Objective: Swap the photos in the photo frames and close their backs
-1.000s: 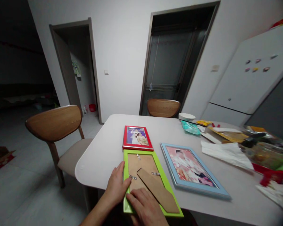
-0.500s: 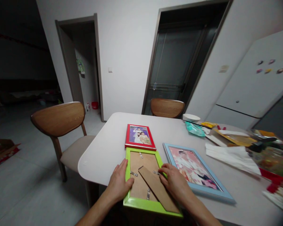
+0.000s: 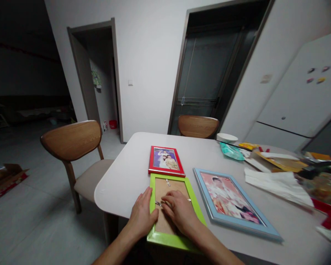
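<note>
- My left hand (image 3: pixel 142 213) is clamped on the left rail of the green picture frame (image 3: pixel 171 240), thumb lapping onto its back.
- My right hand (image 3: pixel 182 213) is above the backing board (image 3: pixel 178 185), fingers bent and gathered. The fingertips are just beside the left clip (image 3: pixel 158 203); I cannot tell whether they pinch anything.
- The green picture frame lies face down on the white table (image 3: pixel 118 187), its near end projecting past the table edge. The top clip (image 3: pixel 168 182) and right clip (image 3: pixel 189 200) are also visible.
- The blue picture frame (image 3: pixel 206 195) lies face up to the right, near but apart.
- The red picture frame (image 3: pixel 167 172) lies face up, against the green picture frame's far end.
- White paper (image 3: pixel 278 187) lies beyond the blue picture frame.
- The teal packet (image 3: pixel 231 151) is just in front of the white bowl (image 3: pixel 227 138).
- A wooden chair (image 3: pixel 198 126) stands behind the table's far edge.
</note>
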A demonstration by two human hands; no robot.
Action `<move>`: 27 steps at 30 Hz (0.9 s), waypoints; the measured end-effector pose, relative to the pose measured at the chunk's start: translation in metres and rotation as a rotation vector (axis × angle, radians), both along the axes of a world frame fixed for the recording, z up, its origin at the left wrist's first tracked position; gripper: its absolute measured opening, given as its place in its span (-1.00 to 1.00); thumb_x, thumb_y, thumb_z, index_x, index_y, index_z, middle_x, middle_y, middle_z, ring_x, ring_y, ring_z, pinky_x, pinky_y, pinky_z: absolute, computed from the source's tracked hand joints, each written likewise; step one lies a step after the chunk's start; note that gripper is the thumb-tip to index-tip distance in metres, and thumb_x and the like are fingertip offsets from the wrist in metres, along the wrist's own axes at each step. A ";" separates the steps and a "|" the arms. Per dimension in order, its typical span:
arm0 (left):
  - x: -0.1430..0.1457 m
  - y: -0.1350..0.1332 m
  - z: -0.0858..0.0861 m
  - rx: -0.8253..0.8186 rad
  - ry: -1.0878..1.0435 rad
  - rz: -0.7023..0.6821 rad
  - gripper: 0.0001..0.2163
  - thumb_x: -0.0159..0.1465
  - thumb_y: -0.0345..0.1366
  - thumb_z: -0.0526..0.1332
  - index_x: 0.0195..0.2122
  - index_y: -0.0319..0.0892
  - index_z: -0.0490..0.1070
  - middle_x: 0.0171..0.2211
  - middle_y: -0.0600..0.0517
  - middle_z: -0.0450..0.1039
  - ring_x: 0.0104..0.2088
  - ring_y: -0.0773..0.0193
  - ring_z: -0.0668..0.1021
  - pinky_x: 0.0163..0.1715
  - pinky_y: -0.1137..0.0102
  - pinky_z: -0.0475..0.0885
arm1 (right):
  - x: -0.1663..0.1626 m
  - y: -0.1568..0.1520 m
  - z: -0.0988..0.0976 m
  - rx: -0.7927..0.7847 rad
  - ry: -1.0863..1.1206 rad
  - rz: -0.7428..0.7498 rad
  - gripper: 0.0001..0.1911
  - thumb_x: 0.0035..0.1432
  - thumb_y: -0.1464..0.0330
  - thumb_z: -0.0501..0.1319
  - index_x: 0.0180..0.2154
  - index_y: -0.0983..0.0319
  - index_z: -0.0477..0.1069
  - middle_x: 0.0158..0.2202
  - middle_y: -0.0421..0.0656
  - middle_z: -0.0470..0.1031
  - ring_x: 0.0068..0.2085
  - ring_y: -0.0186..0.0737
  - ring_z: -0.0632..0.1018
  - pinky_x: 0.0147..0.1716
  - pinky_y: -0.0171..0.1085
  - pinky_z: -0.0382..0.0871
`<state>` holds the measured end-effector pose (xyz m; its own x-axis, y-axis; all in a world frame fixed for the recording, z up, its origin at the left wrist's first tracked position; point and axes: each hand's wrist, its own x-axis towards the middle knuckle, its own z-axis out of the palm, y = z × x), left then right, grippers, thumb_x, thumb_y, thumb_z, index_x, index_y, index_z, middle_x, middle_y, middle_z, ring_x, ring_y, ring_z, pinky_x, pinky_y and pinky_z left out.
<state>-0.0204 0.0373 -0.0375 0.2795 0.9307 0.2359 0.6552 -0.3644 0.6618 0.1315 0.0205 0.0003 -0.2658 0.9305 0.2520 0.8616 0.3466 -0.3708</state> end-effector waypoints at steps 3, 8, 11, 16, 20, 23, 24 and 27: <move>0.000 0.001 -0.001 0.014 0.016 -0.007 -0.47 0.02 -0.36 0.04 0.07 -0.33 0.07 0.08 -0.15 0.12 0.08 0.19 0.19 0.09 0.28 0.04 | -0.015 0.006 0.001 -0.003 -0.040 0.041 -0.81 0.04 0.39 0.04 -0.43 0.21 0.43 -0.41 -0.13 0.37 -0.31 -0.27 0.35 -0.31 -0.32 0.16; 0.001 0.000 0.001 0.023 0.038 -0.012 -0.47 0.03 -0.36 0.03 0.07 -0.37 0.06 0.08 -0.16 0.11 0.08 0.16 0.19 0.08 0.29 0.06 | -0.014 0.009 -0.003 0.006 0.007 0.070 -0.83 0.01 0.41 0.07 -0.45 0.19 0.44 -0.42 -0.16 0.37 -0.31 -0.27 0.33 -0.30 -0.30 0.15; 0.000 -0.002 0.002 0.019 0.055 -0.013 -0.47 0.02 -0.37 0.03 0.07 -0.40 0.06 0.08 -0.18 0.11 0.08 0.15 0.19 0.08 0.29 0.05 | -0.009 0.007 -0.005 -0.006 0.057 0.110 -0.82 -0.01 0.41 0.07 -0.41 0.16 0.44 -0.39 -0.18 0.38 -0.28 -0.25 0.32 -0.26 -0.28 0.13; 0.000 -0.003 0.004 0.011 0.074 -0.022 -0.44 0.01 -0.37 0.03 0.08 -0.40 0.04 0.09 -0.17 0.09 0.08 0.16 0.18 0.09 0.28 0.03 | -0.003 0.011 -0.009 -0.026 0.132 0.141 -0.76 -0.07 0.50 0.03 -0.45 0.16 0.45 -0.38 -0.19 0.37 -0.27 -0.26 0.32 -0.24 -0.28 0.12; -0.001 -0.002 0.005 0.007 0.101 -0.048 -0.43 0.00 -0.38 0.03 0.08 -0.40 0.03 0.09 -0.17 0.09 0.09 0.16 0.17 0.10 0.26 0.01 | 0.000 0.015 -0.010 -0.051 0.142 0.165 -0.74 -0.14 0.54 0.02 -0.50 0.17 0.43 -0.40 -0.20 0.35 -0.28 -0.29 0.31 -0.26 -0.30 0.11; -0.001 -0.002 0.004 0.016 0.108 -0.054 -0.44 0.01 -0.38 0.03 0.08 -0.40 0.03 0.09 -0.17 0.09 0.09 0.16 0.17 0.09 0.25 0.02 | 0.000 0.014 -0.010 -0.052 0.129 0.181 -0.79 -0.21 0.54 0.07 -0.50 0.18 0.40 -0.40 -0.22 0.33 -0.30 -0.29 0.30 -0.28 -0.31 0.10; -0.001 -0.002 0.003 0.021 0.109 -0.058 -0.44 0.01 -0.38 0.03 0.08 -0.40 0.03 0.09 -0.17 0.09 0.09 0.16 0.17 0.09 0.24 0.02 | 0.000 0.014 -0.010 -0.050 0.126 0.184 -0.80 -0.22 0.53 0.08 -0.50 0.19 0.39 -0.40 -0.22 0.33 -0.30 -0.29 0.30 -0.28 -0.31 0.10; -0.002 -0.002 0.002 0.025 0.114 -0.073 -0.43 0.01 -0.37 0.03 0.09 -0.40 0.02 0.10 -0.17 0.08 0.09 0.16 0.15 0.09 0.23 0.01 | 0.000 0.012 -0.010 -0.050 0.121 0.195 -0.86 -0.19 0.49 0.12 -0.49 0.18 0.38 -0.40 -0.22 0.32 -0.29 -0.28 0.29 -0.28 -0.30 0.10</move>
